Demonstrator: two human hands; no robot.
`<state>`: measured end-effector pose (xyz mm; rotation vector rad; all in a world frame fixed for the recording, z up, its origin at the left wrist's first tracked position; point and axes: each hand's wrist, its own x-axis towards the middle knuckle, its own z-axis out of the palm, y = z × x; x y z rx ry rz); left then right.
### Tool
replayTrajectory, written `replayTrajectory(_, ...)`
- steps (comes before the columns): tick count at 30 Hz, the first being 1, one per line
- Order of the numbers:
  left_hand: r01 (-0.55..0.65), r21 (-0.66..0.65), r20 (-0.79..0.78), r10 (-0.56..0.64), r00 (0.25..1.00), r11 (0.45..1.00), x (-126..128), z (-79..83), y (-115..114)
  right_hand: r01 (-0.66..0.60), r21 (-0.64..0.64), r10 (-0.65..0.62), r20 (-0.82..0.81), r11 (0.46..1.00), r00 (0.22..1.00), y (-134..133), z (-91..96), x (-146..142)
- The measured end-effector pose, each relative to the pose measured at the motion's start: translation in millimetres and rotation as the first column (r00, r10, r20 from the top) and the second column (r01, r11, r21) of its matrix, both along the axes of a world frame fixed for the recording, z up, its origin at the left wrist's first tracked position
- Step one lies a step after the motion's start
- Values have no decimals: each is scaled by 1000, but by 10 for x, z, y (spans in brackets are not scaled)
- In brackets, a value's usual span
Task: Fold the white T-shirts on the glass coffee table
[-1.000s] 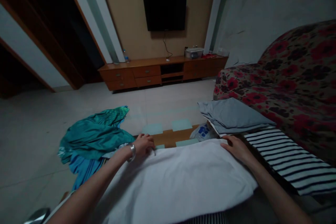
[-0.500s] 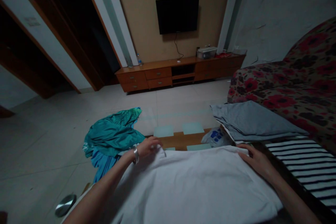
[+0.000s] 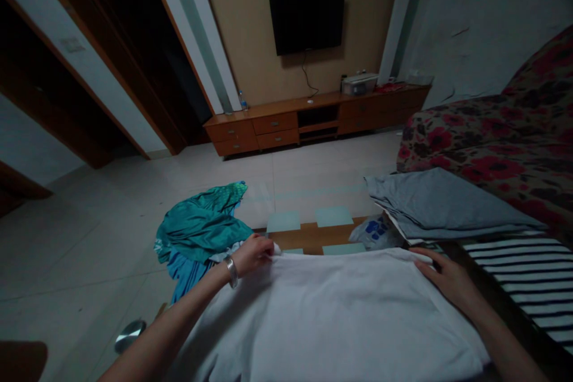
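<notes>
A white garment (image 3: pixel 340 316), its exact kind unclear, lies spread out in front of me with its far edge running nearly straight between my hands. My left hand (image 3: pixel 251 255), with a silver bangle on the wrist, pinches the far-left corner of the cloth. At the far-right corner, my right hand (image 3: pixel 443 271) has thumb and fingers closed over the edge. Beyond my left hand is a heap of teal and blue clothing (image 3: pixel 201 221). A folded grey garment (image 3: pixel 447 206) and a black-and-white striped garment (image 3: pixel 523 280) lie to the right of my right hand.
A glass table over a wooden shelf (image 3: pixel 308 231) shows past the cloth, with a plastic bag (image 3: pixel 375 231) near its right side. A floral sofa (image 3: pixel 483 125) stands at right. Farther off are a low wooden cabinet (image 3: pixel 277 125) and a wall-mounted television (image 3: pixel 308 19).
The left fingers have closed more tightly on the garment's corner, where a small flap stood up before. My right hand keeps its place on the cloth. The view has shifted slightly.
</notes>
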<state>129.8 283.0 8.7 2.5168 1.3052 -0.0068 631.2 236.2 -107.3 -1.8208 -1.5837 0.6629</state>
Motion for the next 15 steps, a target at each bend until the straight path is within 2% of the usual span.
replayTrajectory(2,-78,-50,9,78,997,996,-35,-50,33,5,-3,-5,6,1000,1000,-11,20,-8)
replayTrajectory(4,-107,-80,15,108,994,991,-26,-132,109,9,-3,-8,6,1000,1000,-27,50,-20)
replayTrajectory(8,45,-18,56,-44,997,999,65,-284,305,14,10,-14,-5,1000,1000,-48,95,-46)
replayTrajectory(10,108,-77,57,-104,993,991,99,-327,382,14,6,-14,-13,1000,1000,-46,100,-53)
replayTrajectory(13,42,-238,59,-29,998,970,95,-346,447,21,-15,-21,-11,1000,1000,-40,91,-28)
replayTrajectory(15,-19,-288,70,41,997,957,57,-338,454,28,-39,-28,-8,999,1000,-46,80,22)
